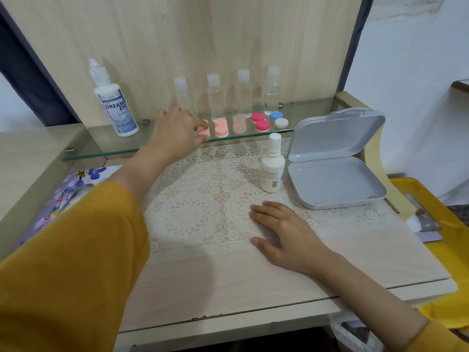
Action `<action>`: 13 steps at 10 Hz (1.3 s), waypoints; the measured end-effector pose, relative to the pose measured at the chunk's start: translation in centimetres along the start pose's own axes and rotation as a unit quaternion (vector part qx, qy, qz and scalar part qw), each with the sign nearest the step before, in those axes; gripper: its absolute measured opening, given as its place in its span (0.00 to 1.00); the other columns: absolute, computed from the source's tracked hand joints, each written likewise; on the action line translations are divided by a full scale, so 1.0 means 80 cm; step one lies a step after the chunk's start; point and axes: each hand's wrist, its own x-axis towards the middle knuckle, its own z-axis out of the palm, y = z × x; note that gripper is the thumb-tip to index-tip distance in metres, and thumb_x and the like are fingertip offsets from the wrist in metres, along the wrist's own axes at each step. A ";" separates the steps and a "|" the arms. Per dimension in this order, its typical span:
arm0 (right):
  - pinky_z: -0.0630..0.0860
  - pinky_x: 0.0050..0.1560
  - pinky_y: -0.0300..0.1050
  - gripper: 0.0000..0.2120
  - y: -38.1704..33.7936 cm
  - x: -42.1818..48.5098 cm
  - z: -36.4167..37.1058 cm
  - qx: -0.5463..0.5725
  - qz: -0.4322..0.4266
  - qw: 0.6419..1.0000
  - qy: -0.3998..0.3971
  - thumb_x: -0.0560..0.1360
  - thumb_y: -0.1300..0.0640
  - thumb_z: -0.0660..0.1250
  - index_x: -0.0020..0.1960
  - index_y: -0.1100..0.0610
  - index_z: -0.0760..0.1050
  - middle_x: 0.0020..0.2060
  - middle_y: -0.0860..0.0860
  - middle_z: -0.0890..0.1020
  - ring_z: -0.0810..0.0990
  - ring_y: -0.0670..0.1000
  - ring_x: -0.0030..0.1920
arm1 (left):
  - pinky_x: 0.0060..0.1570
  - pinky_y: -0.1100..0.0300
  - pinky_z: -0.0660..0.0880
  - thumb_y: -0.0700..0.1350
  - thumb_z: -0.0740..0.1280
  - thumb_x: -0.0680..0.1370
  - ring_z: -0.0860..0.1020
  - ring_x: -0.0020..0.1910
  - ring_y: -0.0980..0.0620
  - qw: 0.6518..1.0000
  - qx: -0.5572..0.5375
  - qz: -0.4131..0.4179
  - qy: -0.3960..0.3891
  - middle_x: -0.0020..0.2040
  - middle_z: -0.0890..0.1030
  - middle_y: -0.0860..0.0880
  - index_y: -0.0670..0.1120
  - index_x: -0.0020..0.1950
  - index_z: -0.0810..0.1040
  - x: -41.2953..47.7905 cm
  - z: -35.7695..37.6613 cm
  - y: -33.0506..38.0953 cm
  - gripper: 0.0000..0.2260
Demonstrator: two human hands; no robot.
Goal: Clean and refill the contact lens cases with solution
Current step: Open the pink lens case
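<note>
Several lens cases line the glass shelf. My left hand reaches up there and pinches the leftmost pink lens case. To its right sit a pink-and-white case, a pale pink case, a red case and a blue-and-white case. Behind them stand several small clear bottles. A large solution bottle stands at the shelf's left end. On the lace mat stands a small white bottle. My right hand lies flat on the mat, holding nothing.
An open grey plastic box lies at the right of the mat, its lid leaning back. A floral packet lies left of the desk surface. Yellow fabric lies off the right edge. A wooden panel rises behind the shelf.
</note>
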 end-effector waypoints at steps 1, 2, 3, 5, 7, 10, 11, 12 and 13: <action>0.60 0.67 0.42 0.29 0.001 0.000 0.000 0.001 0.000 1.000 0.000 0.71 0.39 0.57 0.64 0.56 0.74 0.64 0.48 0.75 0.69 0.52 0.67 | 0.57 0.50 0.62 0.53 0.62 0.77 0.70 0.56 0.44 1.000 -0.015 0.005 0.006 0.52 0.80 0.46 0.51 0.62 0.76 -0.002 0.001 0.001 0.15; 0.61 0.67 0.42 0.29 0.001 0.001 0.001 0.002 0.000 1.000 0.000 0.71 0.39 0.57 0.64 0.56 0.74 0.64 0.48 0.75 0.69 0.52 0.67 | 0.56 0.51 0.63 0.52 0.64 0.76 0.71 0.54 0.44 0.999 -0.037 0.010 0.019 0.49 0.80 0.46 0.51 0.59 0.78 -0.003 0.000 0.002 0.13; 0.61 0.67 0.42 0.29 0.001 0.001 0.001 0.002 -0.001 1.000 -0.001 0.70 0.39 0.57 0.64 0.56 0.74 0.64 0.48 0.75 0.69 0.52 0.67 | 0.54 0.52 0.64 0.52 0.66 0.75 0.71 0.53 0.45 0.999 -0.048 0.012 0.024 0.49 0.80 0.46 0.50 0.56 0.79 -0.004 -0.001 0.001 0.12; 0.58 0.66 0.40 0.30 -0.001 0.000 -0.001 -0.003 0.002 1.000 0.001 0.70 0.39 0.55 0.64 0.55 0.74 0.65 0.47 0.74 0.68 0.51 0.67 | 0.53 0.53 0.64 0.50 0.68 0.73 0.72 0.50 0.46 0.996 -0.071 0.027 0.043 0.47 0.81 0.47 0.48 0.53 0.80 -0.011 -0.002 0.002 0.11; 0.56 0.67 0.38 0.31 -0.001 0.001 -0.001 -0.003 0.003 1.000 -0.001 0.69 0.38 0.54 0.65 0.55 0.73 0.65 0.46 0.73 0.67 0.50 0.68 | 0.50 0.52 0.68 0.50 0.70 0.72 0.72 0.45 0.48 0.988 -0.123 0.047 0.078 0.42 0.79 0.50 0.47 0.53 0.81 -0.045 -0.009 0.006 0.12; 0.54 0.65 0.35 0.34 -0.005 -0.001 -0.005 -0.013 0.006 1.000 -0.006 0.68 0.36 0.51 0.66 0.55 0.72 0.67 0.46 0.72 0.66 0.49 0.69 | 0.49 0.63 0.65 0.43 0.70 0.72 0.70 0.47 0.54 0.965 -0.238 0.113 -0.015 0.47 0.80 0.49 0.46 0.54 0.81 -0.170 0.029 0.036 0.11; 0.56 0.65 0.36 0.35 -0.007 -0.001 -0.005 -0.018 0.013 1.000 -0.007 0.68 0.36 0.51 0.66 0.55 0.72 0.67 0.47 0.72 0.66 0.50 0.68 | 0.47 0.69 0.64 0.42 0.69 0.69 0.70 0.46 0.56 0.955 -0.259 0.132 -0.049 0.46 0.81 0.49 0.46 0.52 0.82 -0.199 0.045 0.041 0.12; 0.57 0.65 0.37 0.35 -0.008 -0.001 -0.006 -0.018 0.019 1.000 -0.009 0.67 0.35 0.51 0.66 0.55 0.72 0.67 0.47 0.72 0.66 0.50 0.68 | 0.47 0.69 0.64 0.42 0.68 0.69 0.69 0.44 0.57 0.953 -0.273 0.122 -0.054 0.46 0.81 0.49 0.46 0.52 0.82 -0.216 0.054 0.043 0.12; 0.58 0.66 0.38 0.35 -0.011 -0.001 -0.007 -0.008 0.025 1.000 -0.010 0.67 0.36 0.53 0.66 0.55 0.72 0.66 0.47 0.72 0.66 0.50 0.68 | 0.47 0.70 0.64 0.41 0.68 0.70 0.70 0.45 0.56 0.951 -0.281 0.116 -0.048 0.47 0.82 0.50 0.47 0.53 0.82 -0.221 0.051 0.045 0.12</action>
